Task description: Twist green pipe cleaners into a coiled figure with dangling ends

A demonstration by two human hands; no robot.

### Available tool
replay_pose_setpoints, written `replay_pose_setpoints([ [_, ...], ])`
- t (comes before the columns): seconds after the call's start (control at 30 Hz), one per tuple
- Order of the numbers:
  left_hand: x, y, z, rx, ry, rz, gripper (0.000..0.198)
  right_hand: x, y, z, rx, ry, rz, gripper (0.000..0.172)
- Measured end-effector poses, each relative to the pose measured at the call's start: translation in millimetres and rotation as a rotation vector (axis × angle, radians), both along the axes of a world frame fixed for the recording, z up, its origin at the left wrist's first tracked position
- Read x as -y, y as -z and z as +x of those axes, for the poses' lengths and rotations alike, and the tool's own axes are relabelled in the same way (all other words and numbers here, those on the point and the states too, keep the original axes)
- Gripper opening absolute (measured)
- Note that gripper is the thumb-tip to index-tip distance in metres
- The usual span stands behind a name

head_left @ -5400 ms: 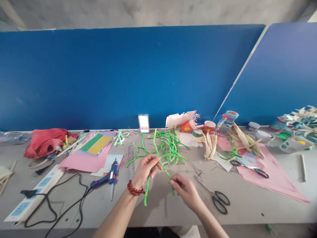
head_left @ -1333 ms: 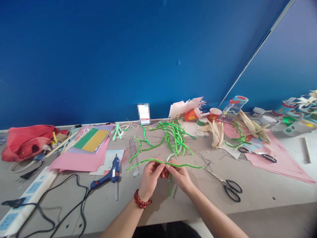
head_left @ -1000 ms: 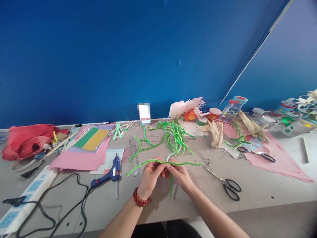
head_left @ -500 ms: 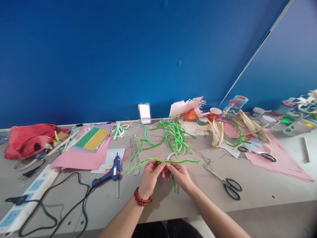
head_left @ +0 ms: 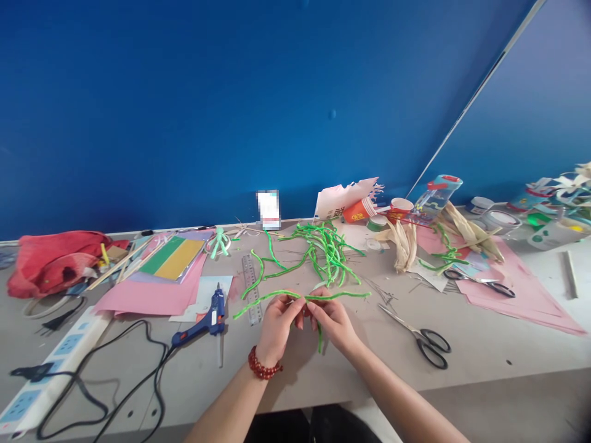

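My left hand, with a red bead bracelet on its wrist, and my right hand meet above the grey table. Both pinch green fuzzy pipe cleaners where they cross. One stem runs level to both sides of my hands, and a short end hangs down under my right fingers. Just behind my hands lies a loose heap of more green pipe cleaners.
A blue glue gun with black cord and a ruler lie to the left, beside pink paper and a white power strip. Black scissors lie to the right. Dried husks, cups and a second pair of scissors stand further back.
Since 5.4 s ago my hands have come together and the stem turned from upright to level. In the last second the hanging end swung slightly; the hands rose a little.
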State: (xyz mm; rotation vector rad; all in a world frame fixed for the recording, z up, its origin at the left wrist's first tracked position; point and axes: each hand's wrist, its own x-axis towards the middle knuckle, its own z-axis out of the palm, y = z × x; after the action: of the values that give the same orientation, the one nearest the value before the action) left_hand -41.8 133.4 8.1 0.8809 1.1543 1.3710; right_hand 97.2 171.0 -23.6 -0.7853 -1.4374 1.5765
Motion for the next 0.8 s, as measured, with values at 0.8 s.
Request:
replay_pose_setpoints([
  [0.8,3.1,-8.3,3.9,-0.209,0.066,-0.003,0.02,6.7,1.5,3.9,0.011,0.202,0.211,0.018],
])
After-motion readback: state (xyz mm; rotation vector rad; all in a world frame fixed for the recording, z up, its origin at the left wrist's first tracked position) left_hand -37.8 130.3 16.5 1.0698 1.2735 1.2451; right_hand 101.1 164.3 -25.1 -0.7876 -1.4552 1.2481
